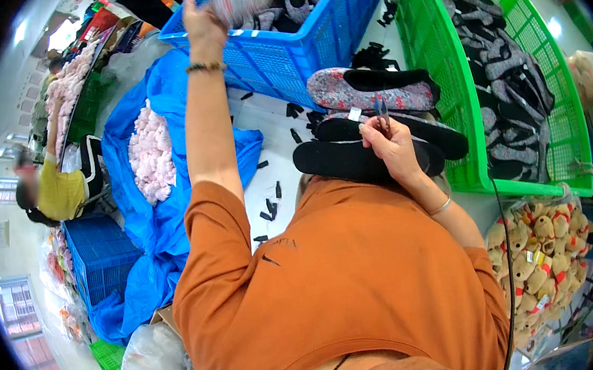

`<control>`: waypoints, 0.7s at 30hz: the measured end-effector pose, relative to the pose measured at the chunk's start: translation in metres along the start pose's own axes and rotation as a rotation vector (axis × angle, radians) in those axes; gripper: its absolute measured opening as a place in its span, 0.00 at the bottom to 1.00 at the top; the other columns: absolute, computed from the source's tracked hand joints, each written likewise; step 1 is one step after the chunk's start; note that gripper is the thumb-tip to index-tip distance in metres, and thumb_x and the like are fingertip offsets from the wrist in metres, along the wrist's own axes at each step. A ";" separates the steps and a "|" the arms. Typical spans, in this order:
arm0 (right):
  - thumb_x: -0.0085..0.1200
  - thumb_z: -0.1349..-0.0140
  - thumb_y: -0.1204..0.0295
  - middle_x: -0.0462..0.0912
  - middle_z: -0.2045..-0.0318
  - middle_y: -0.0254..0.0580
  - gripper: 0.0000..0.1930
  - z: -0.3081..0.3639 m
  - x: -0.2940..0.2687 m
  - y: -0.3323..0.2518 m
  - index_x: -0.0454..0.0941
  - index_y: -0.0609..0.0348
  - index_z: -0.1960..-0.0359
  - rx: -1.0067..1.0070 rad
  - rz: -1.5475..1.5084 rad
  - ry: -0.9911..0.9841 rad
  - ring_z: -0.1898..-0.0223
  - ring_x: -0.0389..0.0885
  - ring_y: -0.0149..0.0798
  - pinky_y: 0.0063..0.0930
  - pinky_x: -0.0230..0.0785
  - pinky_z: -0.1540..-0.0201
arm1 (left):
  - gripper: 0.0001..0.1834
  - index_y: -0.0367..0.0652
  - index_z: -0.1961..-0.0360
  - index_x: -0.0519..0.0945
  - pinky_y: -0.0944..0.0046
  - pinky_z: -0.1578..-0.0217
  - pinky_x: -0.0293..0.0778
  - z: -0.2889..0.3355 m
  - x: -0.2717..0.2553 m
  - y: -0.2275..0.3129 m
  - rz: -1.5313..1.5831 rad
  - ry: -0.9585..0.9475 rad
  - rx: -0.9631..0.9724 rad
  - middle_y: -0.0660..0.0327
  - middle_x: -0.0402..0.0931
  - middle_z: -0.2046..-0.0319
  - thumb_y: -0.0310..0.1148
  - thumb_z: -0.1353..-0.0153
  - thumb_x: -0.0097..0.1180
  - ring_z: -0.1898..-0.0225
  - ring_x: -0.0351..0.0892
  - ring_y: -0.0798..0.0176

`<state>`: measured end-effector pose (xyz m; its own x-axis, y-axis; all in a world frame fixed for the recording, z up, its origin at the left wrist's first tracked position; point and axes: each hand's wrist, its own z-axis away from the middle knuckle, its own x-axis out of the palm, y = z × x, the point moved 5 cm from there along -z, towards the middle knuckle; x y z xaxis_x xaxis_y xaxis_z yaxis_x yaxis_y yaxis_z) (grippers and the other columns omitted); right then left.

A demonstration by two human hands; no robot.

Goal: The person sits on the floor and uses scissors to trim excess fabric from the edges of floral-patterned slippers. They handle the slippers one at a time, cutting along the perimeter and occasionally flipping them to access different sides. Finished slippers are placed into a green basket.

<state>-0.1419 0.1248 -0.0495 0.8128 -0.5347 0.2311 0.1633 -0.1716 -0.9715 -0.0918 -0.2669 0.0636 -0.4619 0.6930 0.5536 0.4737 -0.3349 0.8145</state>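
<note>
Over the near left corner of the blue crate my left hand is stretched out. A grey-and-red patterned slipper, smeared by motion, is right beside its fingers; whether the fingers still touch it I cannot tell. My right hand is closed around small thread snips, their tips pointing up and away from me. Beneath that hand, several slippers lie across my lap: black soles are nearest, and a grey floral slipper with a black opening lies at the far side.
More slippers fill the green crate on the right. Blue sheeting at left holds pale pink fluffy pieces. Small black pieces are scattered on the floor. A bag of tan plush toys stands right. Another person in yellow is at far left.
</note>
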 end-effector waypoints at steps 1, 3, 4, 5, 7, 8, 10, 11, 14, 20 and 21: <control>0.54 0.39 0.72 0.73 0.80 0.26 0.07 0.002 -0.004 0.001 0.74 0.59 0.74 0.032 -0.005 0.021 0.77 0.68 0.18 0.14 0.58 0.73 | 0.18 0.41 0.51 0.73 0.58 0.52 0.68 -0.003 0.019 0.011 0.038 0.042 0.209 0.58 0.75 0.54 0.41 0.36 0.45 0.53 0.75 0.60; 0.54 0.39 0.72 0.73 0.80 0.26 0.06 0.002 -0.010 0.002 0.74 0.60 0.73 0.010 -0.014 0.041 0.76 0.68 0.18 0.13 0.58 0.73 | 0.22 0.43 0.46 0.70 0.59 0.49 0.64 0.009 0.049 0.001 -0.108 0.057 0.499 0.62 0.74 0.53 0.46 0.35 0.44 0.49 0.71 0.63; 0.54 0.39 0.72 0.73 0.80 0.26 0.06 0.003 -0.008 0.000 0.74 0.60 0.73 0.010 -0.017 0.025 0.76 0.68 0.18 0.13 0.58 0.73 | 0.28 0.42 0.40 0.65 0.60 0.42 0.55 0.001 0.019 -0.025 -0.224 -0.076 0.385 0.61 0.68 0.45 0.48 0.35 0.43 0.44 0.66 0.65; 0.54 0.39 0.72 0.73 0.80 0.26 0.06 0.002 -0.013 0.003 0.74 0.60 0.73 0.013 -0.034 0.049 0.76 0.68 0.18 0.13 0.58 0.73 | 0.16 0.38 0.55 0.76 0.62 0.54 0.71 0.026 0.068 -0.029 -0.284 -0.072 0.578 0.56 0.77 0.58 0.38 0.35 0.45 0.58 0.77 0.61; 0.54 0.39 0.72 0.74 0.79 0.27 0.06 0.004 -0.018 0.003 0.75 0.60 0.72 0.020 -0.062 0.044 0.76 0.69 0.19 0.13 0.59 0.73 | 0.11 0.38 0.61 0.79 0.69 0.62 0.71 0.056 0.077 -0.098 -0.673 -0.105 0.418 0.61 0.79 0.65 0.32 0.42 0.54 0.63 0.76 0.69; 0.54 0.39 0.72 0.74 0.79 0.27 0.06 0.005 -0.018 0.000 0.75 0.61 0.72 0.008 -0.048 0.037 0.76 0.69 0.19 0.13 0.60 0.73 | 0.09 0.39 0.62 0.80 0.71 0.63 0.72 0.077 0.081 -0.127 -0.722 -0.117 0.204 0.63 0.79 0.66 0.29 0.44 0.57 0.65 0.76 0.70; 0.54 0.39 0.73 0.74 0.79 0.27 0.06 0.005 -0.019 -0.007 0.75 0.61 0.72 -0.021 -0.012 0.033 0.76 0.69 0.20 0.14 0.61 0.72 | 0.08 0.37 0.64 0.81 0.72 0.63 0.73 0.106 0.089 -0.172 -1.013 -0.195 0.084 0.62 0.80 0.65 0.27 0.46 0.59 0.65 0.77 0.71; 0.55 0.39 0.73 0.74 0.79 0.27 0.06 0.004 -0.022 -0.010 0.75 0.62 0.71 -0.038 0.039 0.039 0.76 0.70 0.20 0.14 0.63 0.72 | 0.08 0.38 0.64 0.81 0.71 0.63 0.73 0.119 0.095 -0.184 -0.972 -0.197 0.095 0.62 0.80 0.67 0.27 0.46 0.59 0.64 0.77 0.71; 0.55 0.39 0.73 0.74 0.80 0.27 0.06 0.001 -0.038 -0.020 0.75 0.63 0.72 -0.084 0.177 0.120 0.77 0.69 0.19 0.13 0.62 0.74 | 0.08 0.39 0.67 0.80 0.62 0.60 0.74 0.139 0.129 -0.189 -1.277 -0.411 0.487 0.55 0.78 0.65 0.25 0.51 0.59 0.63 0.79 0.56; 0.53 0.38 0.74 0.77 0.77 0.31 0.05 -0.002 -0.073 -0.022 0.77 0.63 0.67 -0.124 0.062 0.342 0.74 0.73 0.21 0.14 0.64 0.71 | 0.21 0.34 0.62 0.77 0.54 0.57 0.70 0.134 0.167 -0.230 -1.597 -0.650 0.422 0.48 0.74 0.64 0.39 0.53 0.62 0.59 0.73 0.48; 0.53 0.38 0.75 0.77 0.76 0.31 0.04 -0.001 -0.077 -0.023 0.77 0.63 0.67 -0.158 0.053 0.372 0.73 0.73 0.21 0.14 0.65 0.70 | 0.21 0.34 0.63 0.77 0.54 0.57 0.70 0.133 0.170 -0.236 -1.588 -0.690 0.405 0.49 0.73 0.64 0.40 0.53 0.62 0.60 0.73 0.48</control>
<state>-0.2091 0.1687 -0.0453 0.5551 -0.8042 0.2125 0.0154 -0.2455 -0.9693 -0.1828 0.0151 -0.0575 -0.2977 0.3148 -0.9013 0.1141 0.9490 0.2938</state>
